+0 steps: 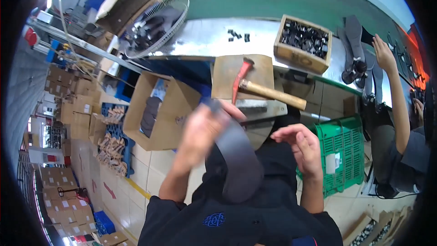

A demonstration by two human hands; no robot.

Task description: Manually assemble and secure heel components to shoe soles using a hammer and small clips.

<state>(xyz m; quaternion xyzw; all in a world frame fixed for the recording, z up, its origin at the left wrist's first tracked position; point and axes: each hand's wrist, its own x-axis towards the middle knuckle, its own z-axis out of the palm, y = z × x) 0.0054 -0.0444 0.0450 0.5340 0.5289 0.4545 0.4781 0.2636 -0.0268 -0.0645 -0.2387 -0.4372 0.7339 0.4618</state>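
My left hand (pixel 200 132), smeared by motion, grips a dark grey insole-shaped piece (pixel 241 164) by its narrower end. The wide rounded end hangs down in front of my torso. To the right, my right hand (pixel 302 148) is raised with its fingers apart and nothing in it. Ahead of both hands, a hammer (pixel 273 94) with a red head and wooden handle lies on a brown board (pixel 221 75). Below the board is a metal block (pixel 252 105), partly covered by the hammer and my left hand.
A wooden box (pixel 300 61) of small black pieces stands on the metal bench (pixel 205 32), near several loose black pieces (pixel 236 35). A wire basket (pixel 182 18) and cardboard box (pixel 145 141) are left; a green crate (pixel 341 155) and a co-worker's hand (pixel 384 54) are right.
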